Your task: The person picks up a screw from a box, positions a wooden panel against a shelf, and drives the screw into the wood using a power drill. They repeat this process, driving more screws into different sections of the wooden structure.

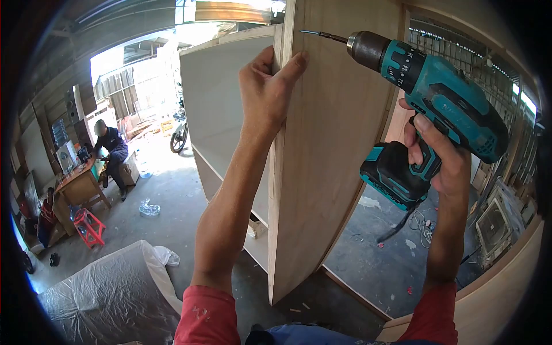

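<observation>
The handle of a teal and black drill (457,95) is wrapped by the fingers of the right hand (449,158). The near edge of an upright wooden panel (333,144) is pinched between the thumb and fingers of the left hand (265,95). The drill is held toward the right side of the panel, with its bit (325,35) aimed leftward across the panel's upper face; whether the wood is touched by the tip cannot be told. Just left of the panel, a pale board (227,98) is seen, and a motorcycle (179,132) is partly hidden behind it. On the floor right of the panel, a cable (424,230) is loosely coiled. Well left of the panel, a person (112,144) is seated by a desk (83,183), near which a red stool (89,227) is placed. Lower left of the panel, a plastic-wrapped bundle (109,287) is laid.
</observation>
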`<state>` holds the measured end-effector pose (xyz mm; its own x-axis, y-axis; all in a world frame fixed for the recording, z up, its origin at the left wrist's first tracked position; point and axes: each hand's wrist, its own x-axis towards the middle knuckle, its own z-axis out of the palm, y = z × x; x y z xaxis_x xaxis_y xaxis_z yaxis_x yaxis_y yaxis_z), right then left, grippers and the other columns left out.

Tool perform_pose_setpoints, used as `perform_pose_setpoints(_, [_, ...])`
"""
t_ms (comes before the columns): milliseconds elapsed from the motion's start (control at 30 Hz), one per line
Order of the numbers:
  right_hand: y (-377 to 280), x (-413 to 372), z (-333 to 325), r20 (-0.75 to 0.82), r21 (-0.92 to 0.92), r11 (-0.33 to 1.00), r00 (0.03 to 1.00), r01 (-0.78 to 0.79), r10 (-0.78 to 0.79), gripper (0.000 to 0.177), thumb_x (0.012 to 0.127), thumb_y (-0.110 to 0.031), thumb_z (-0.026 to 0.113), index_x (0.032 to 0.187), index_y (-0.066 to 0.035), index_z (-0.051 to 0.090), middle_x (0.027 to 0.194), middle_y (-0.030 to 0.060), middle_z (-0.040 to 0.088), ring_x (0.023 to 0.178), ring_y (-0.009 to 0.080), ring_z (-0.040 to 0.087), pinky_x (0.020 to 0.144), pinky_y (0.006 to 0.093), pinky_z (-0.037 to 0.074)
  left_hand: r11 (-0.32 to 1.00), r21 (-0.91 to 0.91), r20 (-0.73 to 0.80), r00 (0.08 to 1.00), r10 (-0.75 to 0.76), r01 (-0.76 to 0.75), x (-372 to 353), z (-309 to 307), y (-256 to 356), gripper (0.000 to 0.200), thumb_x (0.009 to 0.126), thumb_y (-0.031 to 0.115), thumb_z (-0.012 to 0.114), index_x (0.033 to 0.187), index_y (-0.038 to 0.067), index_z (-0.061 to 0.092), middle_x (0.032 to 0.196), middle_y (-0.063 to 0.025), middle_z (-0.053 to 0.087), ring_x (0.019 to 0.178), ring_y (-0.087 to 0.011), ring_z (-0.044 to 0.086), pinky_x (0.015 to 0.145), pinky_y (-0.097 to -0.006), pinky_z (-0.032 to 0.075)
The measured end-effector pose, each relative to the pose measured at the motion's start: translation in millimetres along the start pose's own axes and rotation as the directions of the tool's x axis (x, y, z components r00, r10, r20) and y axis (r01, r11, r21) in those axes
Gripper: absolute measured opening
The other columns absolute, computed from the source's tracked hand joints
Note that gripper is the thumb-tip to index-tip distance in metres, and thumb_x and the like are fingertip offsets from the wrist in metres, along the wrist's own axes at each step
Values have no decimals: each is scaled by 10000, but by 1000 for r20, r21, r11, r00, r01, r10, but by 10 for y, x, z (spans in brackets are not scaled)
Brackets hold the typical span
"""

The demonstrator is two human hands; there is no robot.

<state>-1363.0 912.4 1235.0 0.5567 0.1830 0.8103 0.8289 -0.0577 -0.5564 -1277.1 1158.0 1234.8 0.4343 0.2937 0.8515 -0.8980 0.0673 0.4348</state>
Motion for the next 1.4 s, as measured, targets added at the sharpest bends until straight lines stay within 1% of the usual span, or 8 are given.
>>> perform_pose_setpoints(467, [-9, 30, -39, 1, -42, 999, 999, 34, -34, 298, 922, -161, 624, 1132, 48, 650, 701, 54, 578, 532, 94, 498, 516, 235, 401, 1000, 25, -1, 1000, 18, -18, -11, 1, 17, 312, 839, 199, 737, 972, -79, 687, 801, -92, 695, 682, -104, 603, 639, -258, 482])
perform_pose_setpoints(767, [-108, 136, -165, 50, -179, 984, 998, -15, 24, 217, 904, -166, 654, 963, 42, 668, 624, 30, 528, 505, 90, 481, 488, 247, 383, 1000, 26, -26, 1000, -3, 3, -17, 9, 19, 280, 833, 189, 733, 935, -67, 685, 774, -86, 691, 649, -95, 592, 619, -255, 476])
perform_pose_setpoints(867, [-126, 151, -199, 60, -246, 969, 998, 31, -17, 184, 910, -145, 646, 941, 35, 664, 633, 37, 538, 514, 90, 489, 485, 248, 383, 1000, 21, -28, 1000, 12, -12, -13, 12, 2, 276, 832, 187, 731, 936, -65, 688, 770, -83, 689, 647, -94, 592, 615, -253, 476])
perform_pose_setpoints(1067, [-91, 154, -246, 55, -195, 980, 998, 36, -26, 165, 916, -128, 649, 945, 33, 672, 665, 44, 561, 529, 92, 495, 484, 249, 391, 1000, 6, -23, 1000, 3, -3, -14, 15, 15, 285, 829, 192, 735, 943, -65, 691, 768, -79, 689, 645, -93, 595, 613, -250, 479])
perform_pose_setpoints(1200, [-104, 180, -274, 97, -228, 972, 995, 51, -30, 165, 915, -124, 654, 960, 33, 675, 674, 39, 560, 536, 89, 493, 487, 243, 390, 999, -19, -18, 999, 32, -32, -15, 20, 1, 285, 828, 197, 736, 939, -62, 693, 766, -79, 689, 644, -92, 598, 611, -252, 481])
perform_pose_setpoints(1300, [-94, 191, -286, 153, -267, 955, 984, 128, -89, 153, 924, -110, 640, 960, 34, 676, 669, 35, 551, 538, 89, 491, 494, 246, 392, 999, 11, -19, 999, 37, -37, -13, 12, 4, 280, 828, 194, 736, 934, -62, 693, 765, -79, 690, 646, -91, 601, 611, -252, 484])
perform_pose_setpoints(1367, [-60, 202, -321, 230, -418, 857, 948, 302, -222, 155, 937, -96, 618, 964, 46, 673, 665, 31, 543, 533, 86, 483, 502, 245, 391, 1000, -2, -16, 999, 30, -30, -20, 15, 12, 284, 828, 197, 736, 932, -64, 692, 767, -80, 691, 645, -92, 601, 610, -252, 484])
perform_pose_setpoints(1400, [-82, 197, -303, 229, -419, 857, 948, 299, -219, 155, 937, -96, 618, 964, 46, 673, 665, 31, 543, 533, 86, 483, 502, 245, 391, 1000, -16, -12, 1000, 26, -26, -24, 18, 14, 288, 828, 200, 736, 931, -65, 692, 768, -80, 692, 644, -92, 601, 609, -253, 484])
